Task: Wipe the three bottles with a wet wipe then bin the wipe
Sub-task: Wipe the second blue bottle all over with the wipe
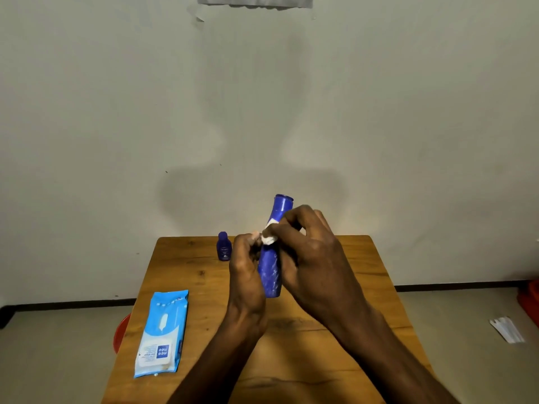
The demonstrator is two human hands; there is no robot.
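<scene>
A tall blue bottle (272, 266) is held above the wooden table (358, 275), tilted slightly with its top away from me. My left hand (248, 275) grips its lower body from the left. My right hand (312, 252) pinches a small crumpled white wet wipe (269, 237) against the bottle's upper body. A small blue bottle (224, 246) stands upright at the table's far edge, left of my hands. A third bottle is not visible.
A light blue pack of wet wipes (162, 333) lies on the table's left side. A red round object (120, 333) shows under the table's left edge. White paper (507, 329) lies on the floor at right. The wall stands close behind the table.
</scene>
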